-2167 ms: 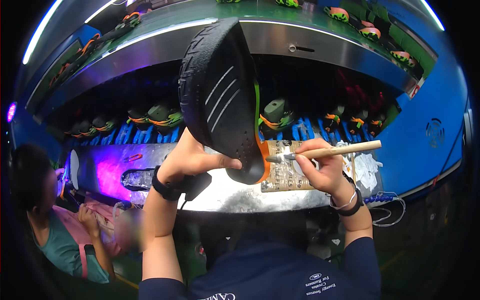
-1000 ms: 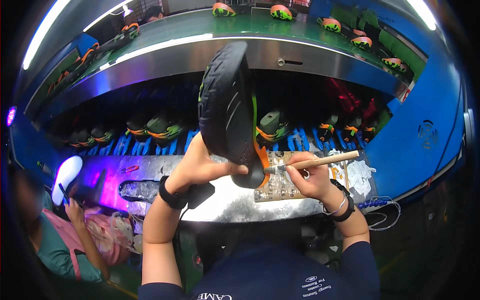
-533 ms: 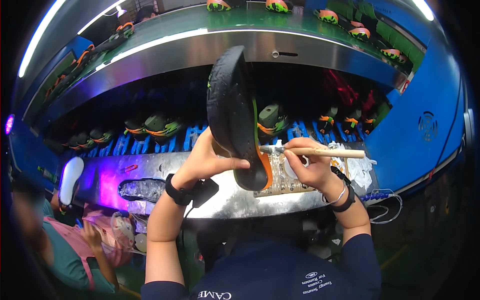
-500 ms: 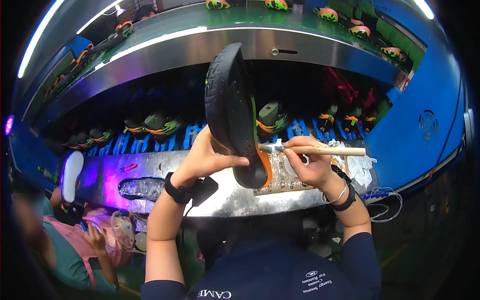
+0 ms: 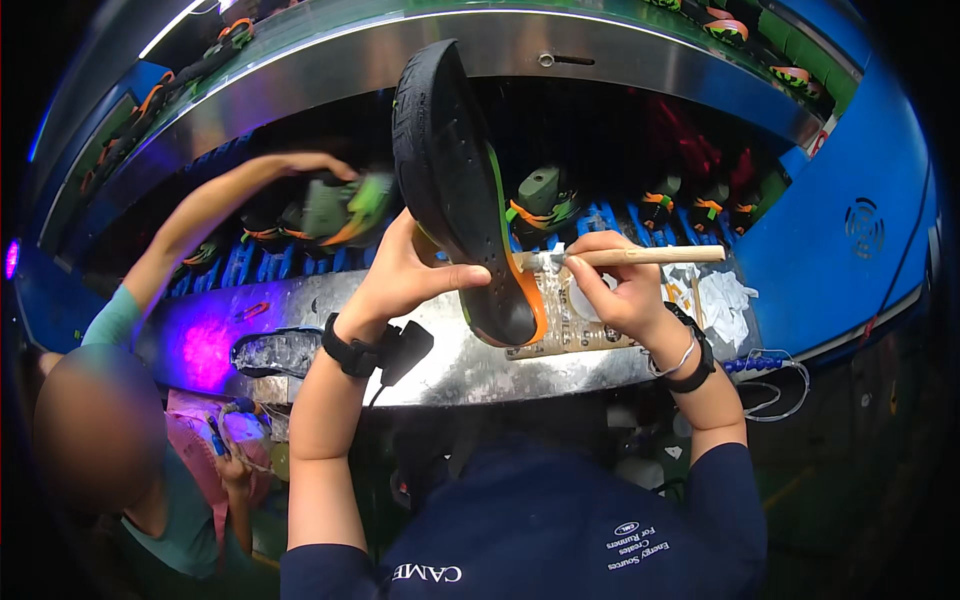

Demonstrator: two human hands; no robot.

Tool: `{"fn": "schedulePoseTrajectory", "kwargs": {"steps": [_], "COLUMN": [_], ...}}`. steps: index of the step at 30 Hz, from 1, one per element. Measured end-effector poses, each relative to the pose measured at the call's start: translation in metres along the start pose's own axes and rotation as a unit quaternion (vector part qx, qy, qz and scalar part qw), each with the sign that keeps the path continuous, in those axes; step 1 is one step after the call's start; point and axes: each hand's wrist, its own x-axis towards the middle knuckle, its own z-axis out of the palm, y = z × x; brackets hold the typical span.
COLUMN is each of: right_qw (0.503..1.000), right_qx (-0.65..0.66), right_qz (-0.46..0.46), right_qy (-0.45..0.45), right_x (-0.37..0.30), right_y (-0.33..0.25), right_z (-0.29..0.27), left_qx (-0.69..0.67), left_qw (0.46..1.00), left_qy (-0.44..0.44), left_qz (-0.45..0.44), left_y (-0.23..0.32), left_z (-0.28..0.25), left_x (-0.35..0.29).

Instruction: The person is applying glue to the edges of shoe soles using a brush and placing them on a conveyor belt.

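Head view: left hand clamps a black shoe sole from the side, thumb across its inner face, so the sole stands on edge, nearly upright, with the green-and-orange inner side turned toward the right hand. Right hand pinches a wooden-handled brush held level, bristle end touching the sole's inner edge just right of the left thumb; likely held up this way to give the brush a clear reach to that face. Below both hands, a shiny metal bench with a smeared board under the sole's lower end. Left of the left hand a co-worker's arm reaches to a green shoe on the dark shelf behind, fairly near the sole's top. Open room lies right of the brush handle; white rags lie there on the bench.
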Motion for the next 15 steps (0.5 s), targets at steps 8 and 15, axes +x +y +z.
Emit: {"fn": "schedulePoseTrajectory", "kwargs": {"steps": [8,15], "right_qw": [0.996,0.997], "right_qx": [0.021,-0.013], "right_qz": [0.051,-0.004], "right_qy": [-0.063,-0.073], "right_x": [-0.015,-0.008], "right_y": [-0.009,-0.01], "right_z": [-0.004,0.006], "left_qx": [-0.008,-0.035], "left_qw": [1.0,0.999], "left_qy": [0.0,-0.021], "left_qz": [-0.008,-0.028], "left_y": [-0.001,-0.007], "left_z": [-0.001,0.002], "left_x": [-0.001,-0.001]}}
